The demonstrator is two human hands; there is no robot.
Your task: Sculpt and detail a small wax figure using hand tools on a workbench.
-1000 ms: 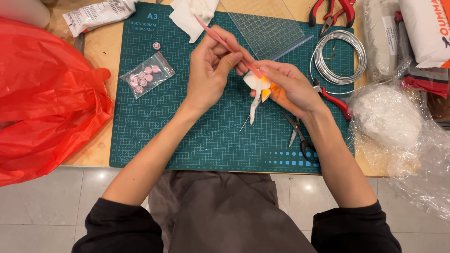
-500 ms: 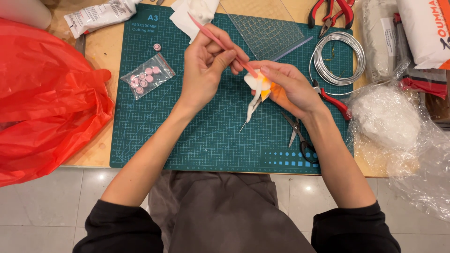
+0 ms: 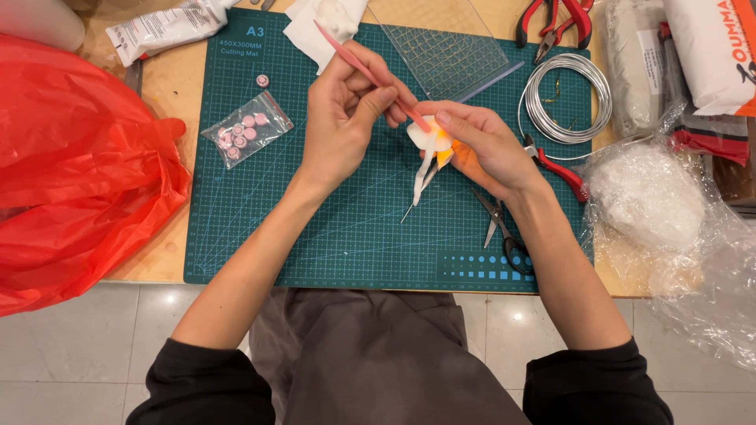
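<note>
A small white and orange clay figure [image 3: 431, 142] sat at the centre of the frame, above the green cutting mat [image 3: 331, 228], pinched in the fingers of the right hand [image 3: 484, 145]. The left hand [image 3: 346, 118] gripped a thin pink modelling tool [image 3: 370, 76], its tip touching the figure. Scissors [image 3: 500, 228] lay just below; a wire coil [image 3: 567, 98] lay at upper right.

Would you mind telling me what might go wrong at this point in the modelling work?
The thin pink modelling tool in the left hand presses on the small white and orange clay figure pinched by the right hand; too much force might dent it. Its thin white strands dangle unsupported and could tear. The open black-handled scissors lie close under the right wrist.
</note>
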